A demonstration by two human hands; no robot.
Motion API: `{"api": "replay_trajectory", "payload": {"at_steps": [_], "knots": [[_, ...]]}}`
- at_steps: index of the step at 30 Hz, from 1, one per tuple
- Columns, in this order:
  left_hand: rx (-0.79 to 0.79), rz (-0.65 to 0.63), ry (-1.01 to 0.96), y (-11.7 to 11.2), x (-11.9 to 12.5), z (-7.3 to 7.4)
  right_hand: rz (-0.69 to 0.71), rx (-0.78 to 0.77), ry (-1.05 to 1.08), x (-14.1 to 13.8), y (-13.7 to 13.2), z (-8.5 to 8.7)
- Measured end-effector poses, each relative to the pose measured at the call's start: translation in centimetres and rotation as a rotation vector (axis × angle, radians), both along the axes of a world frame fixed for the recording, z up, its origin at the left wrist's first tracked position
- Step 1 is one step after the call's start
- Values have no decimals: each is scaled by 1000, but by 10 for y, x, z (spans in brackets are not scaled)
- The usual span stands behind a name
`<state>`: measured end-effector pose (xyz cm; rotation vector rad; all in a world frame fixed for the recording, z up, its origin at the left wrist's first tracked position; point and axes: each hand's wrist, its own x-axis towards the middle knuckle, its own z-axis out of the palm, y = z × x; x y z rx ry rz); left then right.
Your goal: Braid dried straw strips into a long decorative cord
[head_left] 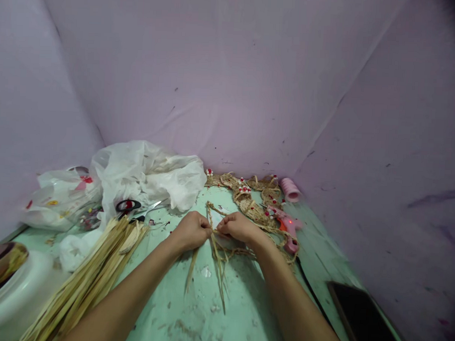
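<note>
Both hands work close together over the middle of the table. My left hand (193, 231) is closed in a pinch on a braid of dried straw strands (218, 270), whose loose ends hang down toward me. Just right of it, my right hand (237, 226) pinches the same braid, fingertips nearly touching the left ones. Part of the braid loops up beyond the fingers, and more braided cord runs right, behind my right wrist. A bundle of dried straw strips (90, 280) lies left of my left forearm.
White plastic bags (148, 172) and scissors (150, 210) are at the back left. Braided pieces with red and white beads (248, 204), a pink thread spool (290, 189) and a pink glue gun (291, 226) with a lit red light sit right. A dark phone-like slab (364, 319) lies front right.
</note>
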<state>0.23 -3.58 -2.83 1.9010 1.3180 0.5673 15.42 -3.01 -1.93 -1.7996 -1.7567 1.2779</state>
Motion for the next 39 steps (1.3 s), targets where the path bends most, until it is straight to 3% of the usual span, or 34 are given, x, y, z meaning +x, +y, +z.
{"api": "replay_trajectory", "payload": {"at_steps": [5, 13, 20, 28, 39], "knots": [[-122, 33, -71, 1, -1, 4, 112, 32, 0, 6, -1, 0], [-157, 32, -149, 3, -5, -1, 223, 154, -148, 6, -2, 2], [-148, 2, -128, 5, -4, -3, 109, 293, -410, -3, -3, 5], [-98, -31, -58, 5, -5, -5, 123, 125, -199, 4, 5, -8], [-92, -33, -78, 4, -5, -4, 130, 107, -181, -4, -6, 3]]}}
